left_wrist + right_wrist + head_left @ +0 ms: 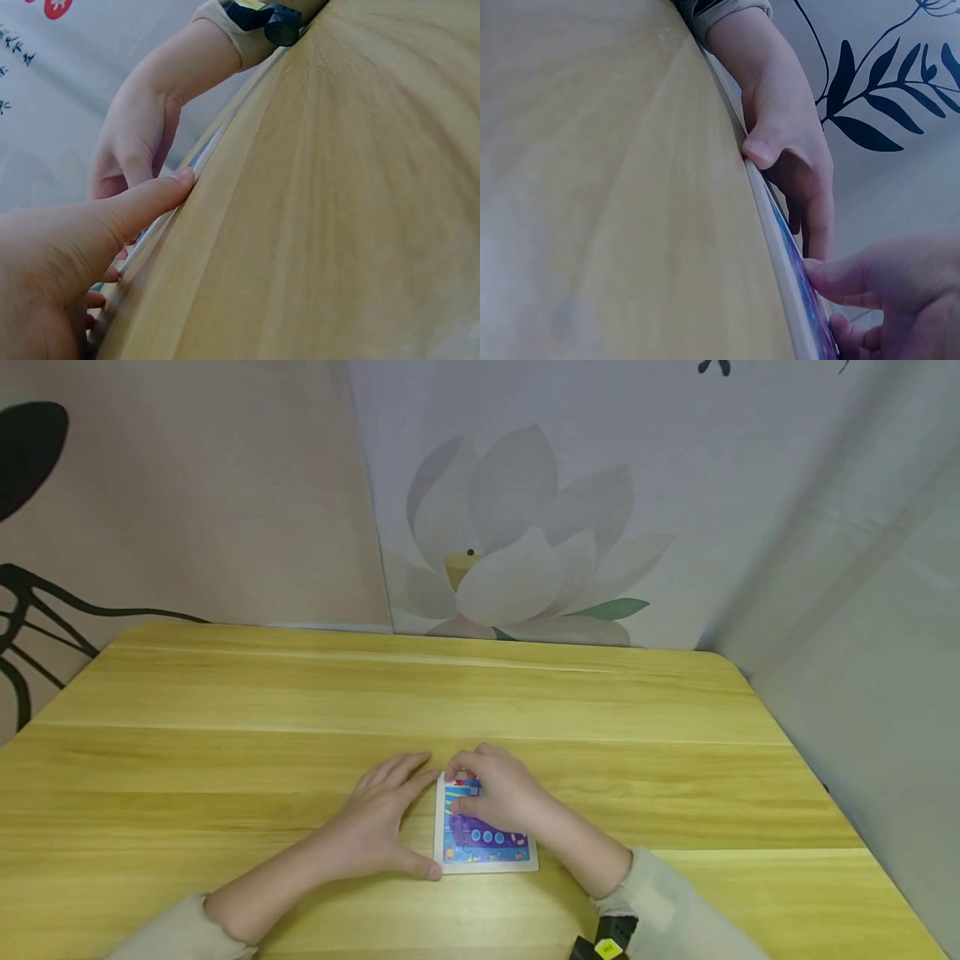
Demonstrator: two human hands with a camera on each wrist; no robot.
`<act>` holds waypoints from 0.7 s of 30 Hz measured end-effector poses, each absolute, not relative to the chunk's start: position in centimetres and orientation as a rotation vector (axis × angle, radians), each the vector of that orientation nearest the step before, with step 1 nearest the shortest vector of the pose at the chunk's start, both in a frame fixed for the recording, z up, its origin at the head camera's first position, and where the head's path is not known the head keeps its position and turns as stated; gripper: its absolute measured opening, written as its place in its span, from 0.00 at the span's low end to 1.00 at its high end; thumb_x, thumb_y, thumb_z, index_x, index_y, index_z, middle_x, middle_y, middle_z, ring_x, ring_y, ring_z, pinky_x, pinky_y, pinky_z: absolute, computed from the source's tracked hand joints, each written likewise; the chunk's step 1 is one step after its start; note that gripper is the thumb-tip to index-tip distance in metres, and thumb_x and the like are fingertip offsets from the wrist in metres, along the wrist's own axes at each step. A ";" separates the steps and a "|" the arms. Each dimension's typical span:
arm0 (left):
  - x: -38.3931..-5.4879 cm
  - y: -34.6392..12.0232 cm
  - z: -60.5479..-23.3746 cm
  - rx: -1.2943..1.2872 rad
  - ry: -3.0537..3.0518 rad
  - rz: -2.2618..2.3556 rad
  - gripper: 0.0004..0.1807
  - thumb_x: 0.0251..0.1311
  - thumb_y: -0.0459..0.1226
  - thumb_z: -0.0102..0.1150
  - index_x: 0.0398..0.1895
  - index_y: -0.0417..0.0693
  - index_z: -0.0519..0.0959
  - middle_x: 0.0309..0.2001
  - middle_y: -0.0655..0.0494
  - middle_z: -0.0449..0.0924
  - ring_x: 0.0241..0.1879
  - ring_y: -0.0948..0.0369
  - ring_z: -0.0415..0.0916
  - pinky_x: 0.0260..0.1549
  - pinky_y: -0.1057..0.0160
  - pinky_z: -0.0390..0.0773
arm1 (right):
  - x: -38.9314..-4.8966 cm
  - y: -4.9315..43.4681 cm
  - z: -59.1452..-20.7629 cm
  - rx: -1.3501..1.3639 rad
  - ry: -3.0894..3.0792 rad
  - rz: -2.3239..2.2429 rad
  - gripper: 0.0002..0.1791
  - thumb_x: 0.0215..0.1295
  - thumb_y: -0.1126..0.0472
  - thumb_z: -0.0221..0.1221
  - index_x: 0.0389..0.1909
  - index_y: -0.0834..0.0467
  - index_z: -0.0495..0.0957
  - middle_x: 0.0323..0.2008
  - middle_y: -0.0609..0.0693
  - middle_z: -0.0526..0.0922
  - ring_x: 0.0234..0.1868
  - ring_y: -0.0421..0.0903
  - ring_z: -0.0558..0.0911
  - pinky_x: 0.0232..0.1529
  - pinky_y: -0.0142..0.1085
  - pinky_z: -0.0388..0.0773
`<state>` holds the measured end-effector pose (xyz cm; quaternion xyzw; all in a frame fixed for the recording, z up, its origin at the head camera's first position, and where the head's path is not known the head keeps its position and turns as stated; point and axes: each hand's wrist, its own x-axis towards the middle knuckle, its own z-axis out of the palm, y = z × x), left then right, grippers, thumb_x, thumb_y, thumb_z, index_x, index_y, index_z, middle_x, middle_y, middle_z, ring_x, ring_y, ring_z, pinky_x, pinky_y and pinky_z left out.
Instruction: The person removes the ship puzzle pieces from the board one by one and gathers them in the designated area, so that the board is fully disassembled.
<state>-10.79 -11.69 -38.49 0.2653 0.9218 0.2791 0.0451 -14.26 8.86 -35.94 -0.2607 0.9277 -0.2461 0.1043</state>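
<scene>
A flat square board [487,867] with a white border and a blue and purple picture lies on the table. My left hand [378,831] is spread at its left side, thumb at the near left corner and index fingertip at the far left corner. Over the picture's upper part is my right hand [498,789], with bent fingers and the thumb lowered to the printed surface. A small blue and red patch shows between that thumb and index finger; I cannot tell whether they pinch a loose piece. In the right wrist view, the right thumb [840,276] touches the picture's edge.
The wooden table [225,760] extends around the board on all sides. Behind it hangs a curtain [525,527] printed with a lotus, and a black chair [45,610] stands past the far left edge. A black wrist camera [611,937] sits on the right sleeve.
</scene>
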 end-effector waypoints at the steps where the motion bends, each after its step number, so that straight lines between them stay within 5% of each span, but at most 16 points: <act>1: -10.8 -11.7 -38.5 0.809 2.816 0.856 0.67 0.26 0.72 0.66 0.70 0.42 0.62 0.73 0.43 0.51 0.70 0.41 0.44 0.63 0.34 0.44 | -14.2 8.8 -36.0 -0.761 2.736 -0.723 0.15 0.57 0.56 0.68 0.45 0.49 0.79 0.37 0.44 0.74 0.39 0.42 0.72 0.42 0.39 0.72; 21: -10.8 -11.7 -38.6 0.816 2.825 0.848 0.67 0.26 0.73 0.65 0.70 0.42 0.62 0.73 0.43 0.51 0.70 0.41 0.44 0.63 0.34 0.44 | -13.8 8.9 -36.7 -0.720 2.737 -0.893 0.18 0.56 0.60 0.68 0.48 0.51 0.78 0.40 0.44 0.76 0.46 0.46 0.72 0.48 0.44 0.70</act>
